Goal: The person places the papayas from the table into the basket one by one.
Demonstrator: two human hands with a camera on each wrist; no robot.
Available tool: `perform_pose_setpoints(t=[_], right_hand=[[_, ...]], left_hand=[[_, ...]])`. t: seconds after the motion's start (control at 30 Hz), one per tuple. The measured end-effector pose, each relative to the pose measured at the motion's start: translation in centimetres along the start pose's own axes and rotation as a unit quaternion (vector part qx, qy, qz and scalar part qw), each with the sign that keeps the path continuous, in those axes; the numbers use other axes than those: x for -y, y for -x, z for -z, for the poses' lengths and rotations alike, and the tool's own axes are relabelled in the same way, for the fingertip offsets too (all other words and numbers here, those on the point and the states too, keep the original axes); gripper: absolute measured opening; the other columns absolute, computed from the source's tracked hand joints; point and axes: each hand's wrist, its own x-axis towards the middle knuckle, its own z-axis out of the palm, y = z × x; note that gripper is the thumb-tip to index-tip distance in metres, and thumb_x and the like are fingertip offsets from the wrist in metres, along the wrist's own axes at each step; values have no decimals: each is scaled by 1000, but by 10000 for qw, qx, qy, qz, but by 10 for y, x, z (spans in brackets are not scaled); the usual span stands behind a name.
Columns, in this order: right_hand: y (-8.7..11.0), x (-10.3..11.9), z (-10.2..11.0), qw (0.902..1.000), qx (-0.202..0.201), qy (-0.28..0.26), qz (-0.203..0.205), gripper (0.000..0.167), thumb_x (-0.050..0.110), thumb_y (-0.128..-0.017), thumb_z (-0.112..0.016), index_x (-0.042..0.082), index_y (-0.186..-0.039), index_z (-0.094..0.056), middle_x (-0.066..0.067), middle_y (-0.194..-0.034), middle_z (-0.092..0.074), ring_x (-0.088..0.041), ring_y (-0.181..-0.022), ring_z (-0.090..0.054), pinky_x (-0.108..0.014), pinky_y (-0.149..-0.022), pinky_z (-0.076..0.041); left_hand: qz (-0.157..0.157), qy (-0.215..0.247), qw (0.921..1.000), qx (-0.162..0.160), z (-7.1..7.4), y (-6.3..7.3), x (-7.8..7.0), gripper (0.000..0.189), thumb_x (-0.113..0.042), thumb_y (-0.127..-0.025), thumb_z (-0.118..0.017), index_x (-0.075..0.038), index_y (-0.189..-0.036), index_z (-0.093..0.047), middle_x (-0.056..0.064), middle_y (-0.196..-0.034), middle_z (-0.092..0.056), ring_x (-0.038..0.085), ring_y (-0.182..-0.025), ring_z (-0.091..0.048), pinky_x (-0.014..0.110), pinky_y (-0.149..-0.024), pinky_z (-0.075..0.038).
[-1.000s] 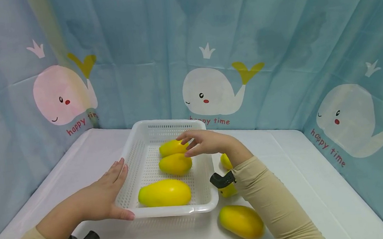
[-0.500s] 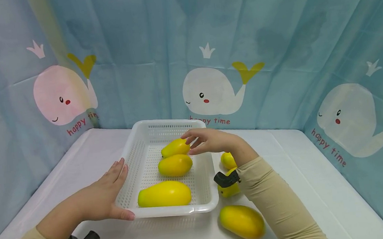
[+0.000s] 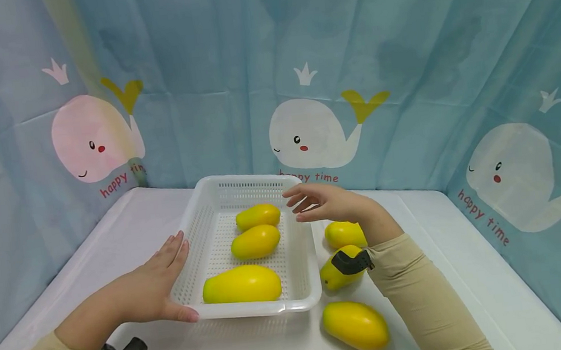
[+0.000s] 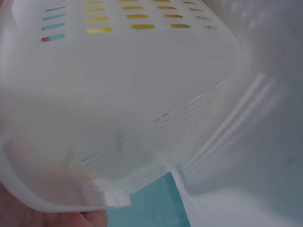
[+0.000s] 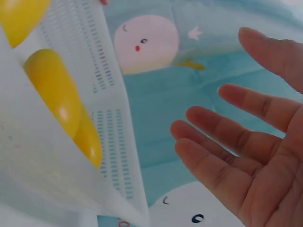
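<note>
My left hand lies along the left side of a white plastic basket, its fingers straight at the side rim and the thumb at the front corner. Inside the basket are three yellow papayas: a large one at the front, a smaller one behind it and another at the back. Over the basket's right rim hovers my right hand, fingers loosely bent and holding nothing. The right wrist view shows its palm and spread fingertips beside the rim. Perforated basket wall fills most of the left wrist view.
Right of the basket, three more papayas lie on the white tabletop: one partly under my right forearm, one behind the wrist camera, and one nearest me. A blue whale-print curtain surrounds the table.
My right hand has drawn away from the back papaya to the right, out over the basket's rim. The back papaya has turned and shifted slightly. My left hand stays in place.
</note>
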Motion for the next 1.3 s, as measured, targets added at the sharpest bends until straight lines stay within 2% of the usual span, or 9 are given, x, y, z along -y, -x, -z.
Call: perform_pose_setpoints(t=[0.1, 0.37, 0.67, 0.87, 1.0, 1.1, 1.3], right_hand=[[12, -2, 4, 9998, -63, -150, 152, 48, 20, -88, -63, 20, -132, -44, -5, -126, -52, -25, -114, -53, -35, -92, -46], [39, -8, 9, 9984, -209, -173, 501, 49, 16, -87, -63, 10, -132, -45, -10, -130, -50, -24, -114, -52, -35, -93, -45], [77, -20, 5, 9975, -176, 164, 667, 46, 16, -87, -63, 13, -130, -47, -6, -124, -55, -20, -111, -55, -30, -91, -46], [104, -34, -9, 9955, 81, 153, 936, 43, 13, -88, -62, 7, -128, -47, -10, -119, -56, -26, -108, -55, -33, -93, -44], [119, -45, -20, 9961, 329, 79, 812, 45, 15, -88, -63, 0, -127, -47, -16, -117, -57, -29, -108, -55, -35, -92, -45], [127, -50, -26, 9964, 477, -20, 701, 45, 16, -88, -63, -3, -125, -46, -19, -118, -56, -31, -108, -54, -36, -91, -45], [134, -60, -37, 9947, 753, -239, 654, 47, 14, -86, -64, -3, -125, -46, -18, -119, -55, -25, -107, -55, -36, -91, -46]], left_hand=[[-11, 8, 10000, -4, -1, 0, 0, 134, -80, -52, -59, 7, -142, -14, 25, -150, -1, 43, -136, -7, 60, -100, -21], [32, 40, 10000, 24, 0, 0, -1, 134, -80, -51, -60, 7, -143, -13, 24, -150, 0, 43, -136, -6, 61, -100, -21], [98, 116, 9998, 90, 0, 0, -1, 134, -79, -51, -61, 6, -143, -12, 24, -150, 1, 43, -136, -4, 61, -100, -21], [-32, 90, 10000, 2, 0, 1, -1, 133, -79, -53, -60, 7, -143, -13, 25, -150, 0, 43, -136, -5, 61, -100, -20], [-117, 45, 9999, -74, 0, 2, 0, 133, -82, -52, -57, 8, -142, -15, 25, -150, -1, 43, -136, -6, 59, -102, -20], [-58, 44, 10000, -61, 0, 2, 0, 134, -82, -51, -57, 7, -142, -16, 24, -150, -1, 42, -136, -5, 59, -102, -20], [-25, 66, 10000, -34, 0, 2, -1, 134, -81, -52, -58, 6, -143, -15, 24, -150, 0, 42, -136, -5, 59, -102, -20]])
